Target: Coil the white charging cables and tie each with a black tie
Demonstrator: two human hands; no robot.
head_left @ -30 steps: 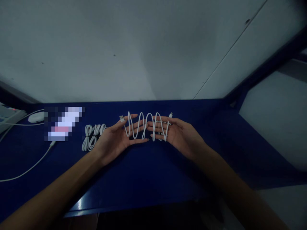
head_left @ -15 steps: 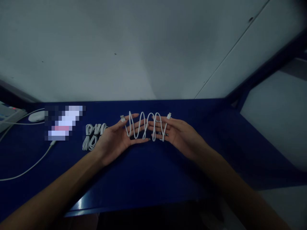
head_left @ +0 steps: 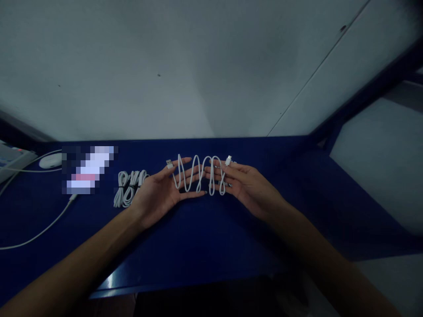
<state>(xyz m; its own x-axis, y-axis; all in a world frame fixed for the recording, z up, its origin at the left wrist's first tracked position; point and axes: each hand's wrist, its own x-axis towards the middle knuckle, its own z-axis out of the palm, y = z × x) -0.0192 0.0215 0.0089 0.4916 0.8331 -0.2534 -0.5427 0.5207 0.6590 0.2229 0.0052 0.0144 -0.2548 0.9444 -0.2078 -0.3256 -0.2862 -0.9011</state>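
Note:
A white cable (head_left: 197, 174) lies in loose zigzag loops across the fingers of both hands, above the blue table. My left hand (head_left: 161, 189) is palm up with its fingers stretched to the right; its thumb is at the cable's USB plug (head_left: 169, 163). My right hand (head_left: 244, 182) holds the other end, its thumb pressed on the small white connector (head_left: 228, 160). The fingertips of the two hands meet or nearly meet behind the loops. Just left of my left hand, bundled white cables (head_left: 127, 189) with dark ties rest on the table.
On the left of the blue table (head_left: 198, 246) is a blurred-out bright screen (head_left: 94, 169) with a white cord (head_left: 49, 231) plugged in. Beyond it are a white oval object (head_left: 50, 160) and a white box (head_left: 13, 160). A pale wall (head_left: 165, 101) rises behind the table.
My right thumb and the connector have shifted slightly left and inward, drawing the rightmost loop closer to the others. My left hand has stayed almost still.

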